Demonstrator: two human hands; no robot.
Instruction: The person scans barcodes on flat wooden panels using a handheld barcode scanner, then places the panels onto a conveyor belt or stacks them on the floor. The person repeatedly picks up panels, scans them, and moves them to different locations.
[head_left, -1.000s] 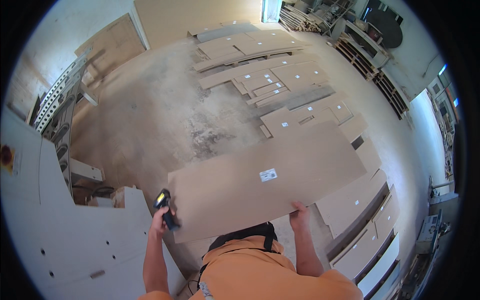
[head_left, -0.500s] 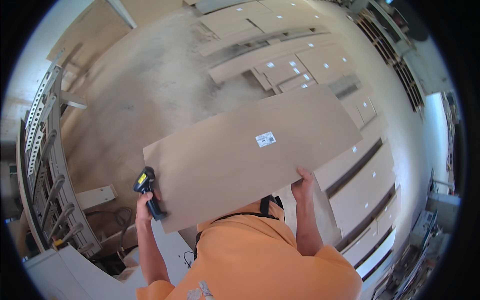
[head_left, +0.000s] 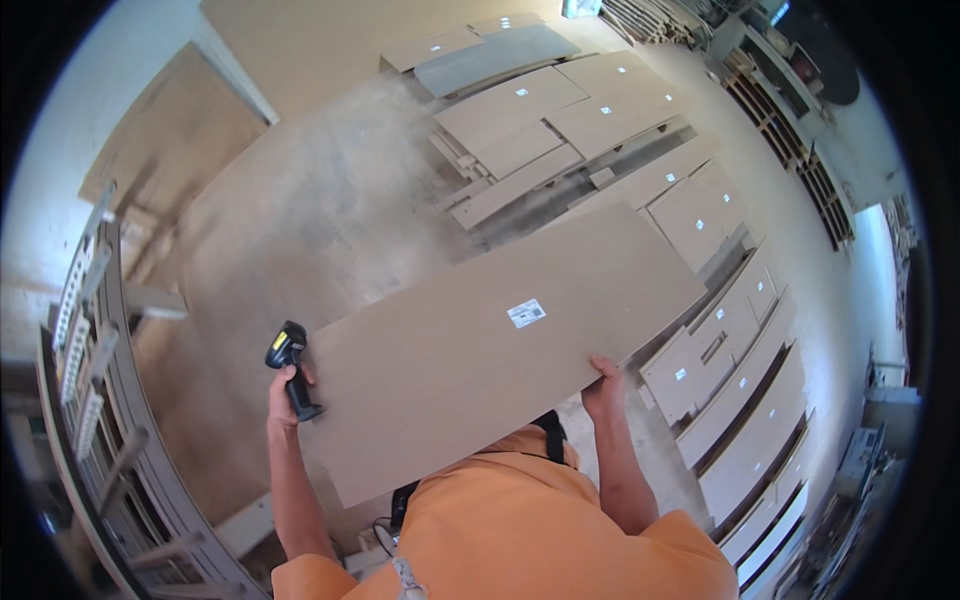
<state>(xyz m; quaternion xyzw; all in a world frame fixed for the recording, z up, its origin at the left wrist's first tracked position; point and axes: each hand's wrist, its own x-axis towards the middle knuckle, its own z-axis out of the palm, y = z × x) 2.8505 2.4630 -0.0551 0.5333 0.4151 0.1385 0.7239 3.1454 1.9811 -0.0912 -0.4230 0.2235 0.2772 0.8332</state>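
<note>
A long flat brown wood-fibre board [head_left: 440, 370] is held tilted in front of my body, with a white printed label [head_left: 526, 313] on its upper face. My left hand [head_left: 285, 396] is closed around the handle of a black barcode scanner [head_left: 290, 350] with a yellow patch on its head. That hand is at the board's left end; the fingers under the board are hidden. My right hand [head_left: 603, 390] grips the board's near edge toward its right end, thumb on top and the other fingers out of sight underneath.
Labelled panels [head_left: 520, 105] lie in rows and stacks on the floor ahead and to the right. At the left is a metal machine frame with perforated rails [head_left: 85, 300]. A large panel [head_left: 180, 130] leans on the far-left wall; slatted wooden pallets [head_left: 790, 140] stand far right.
The view has shifted, bringing more of the far floor panels into sight. The board sits slightly lower in the picture. Both hands keep their holds.
</note>
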